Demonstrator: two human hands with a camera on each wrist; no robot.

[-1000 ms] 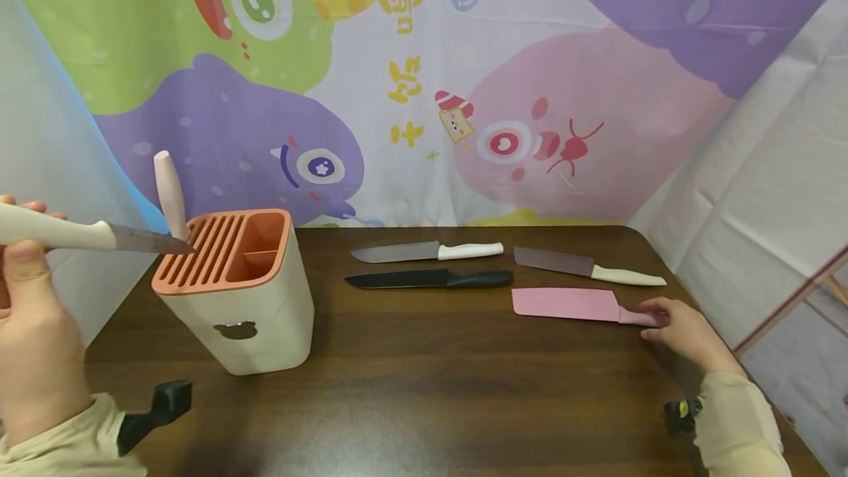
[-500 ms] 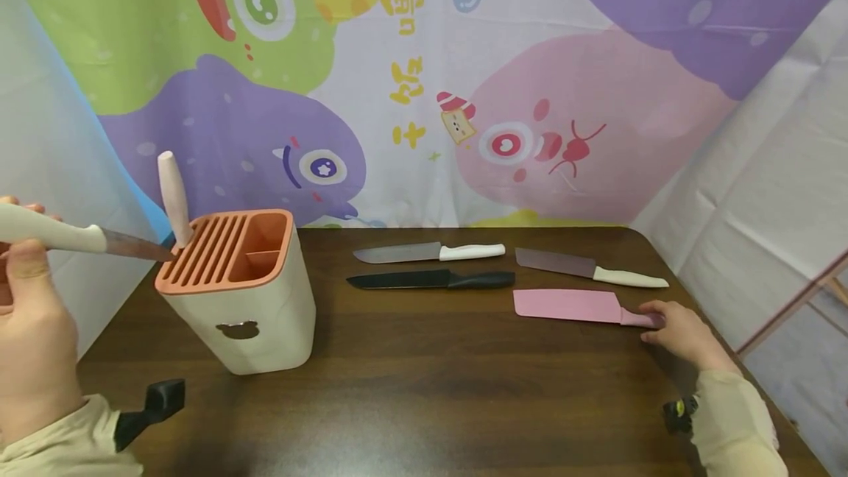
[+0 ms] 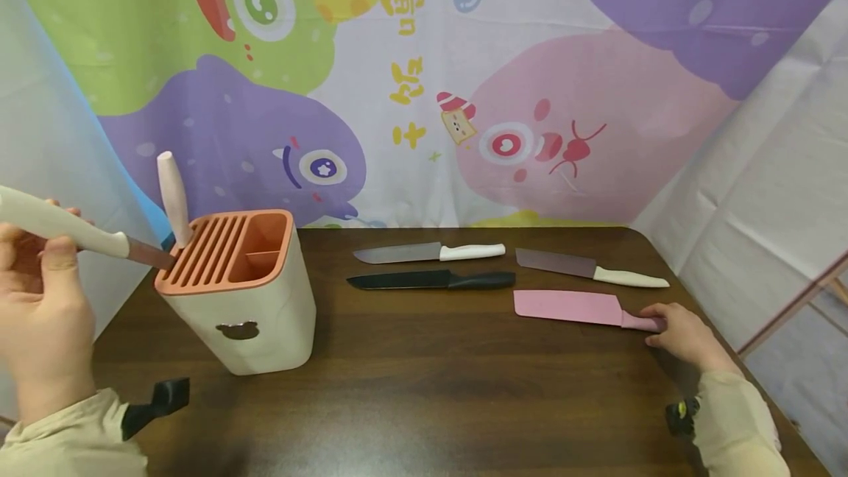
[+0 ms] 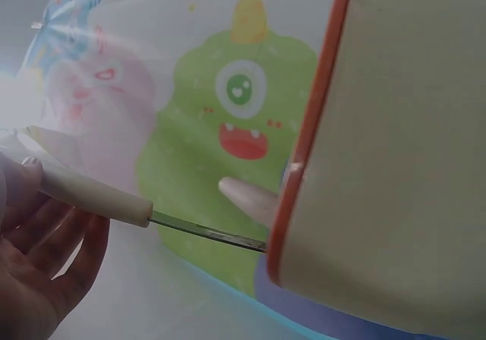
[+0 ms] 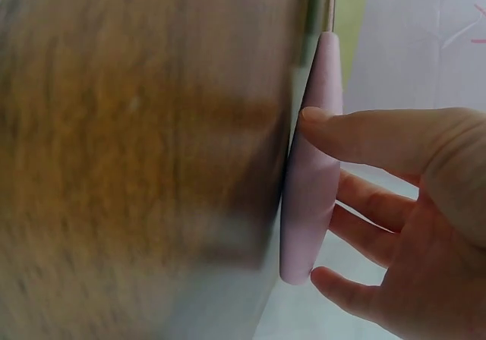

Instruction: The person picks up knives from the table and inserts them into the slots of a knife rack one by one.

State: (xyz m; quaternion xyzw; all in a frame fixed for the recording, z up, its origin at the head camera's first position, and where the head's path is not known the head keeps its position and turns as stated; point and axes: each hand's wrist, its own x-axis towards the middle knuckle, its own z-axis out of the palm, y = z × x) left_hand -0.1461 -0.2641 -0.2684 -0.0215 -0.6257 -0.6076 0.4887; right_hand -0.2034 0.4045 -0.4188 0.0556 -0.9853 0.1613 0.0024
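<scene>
My left hand (image 3: 49,315) grips a cream-handled knife (image 3: 73,228) at the left, its thumb over the handle. The blade slants down to the right, its front part inside the leftmost slots of the knife holder (image 3: 274,326). In the left wrist view, the blade's end (image 4: 220,235) disappears behind the holder's orange rim. A pale pink handle (image 3: 174,201) stands up from a slot at the back. At the right, my right hand (image 3: 685,336) pinches the handle of a pink cleaver (image 3: 566,308) lying on the table, thumb on one side and fingertips on the other (image 5: 311,196).
Across the back of the brown table (image 3: 424,389) lie a white-handled knife (image 3: 397,252), a black knife (image 3: 400,280) and a cream-handled knife with a dark blade (image 3: 556,262). Two open compartments take up the holder's right side. A cartoon curtain (image 3: 411,190) hangs behind.
The left hand has moved right and tipped the knife, so its blade has gone from above the holder down into a slot. The right hand stays at the pink cleaver's handle.
</scene>
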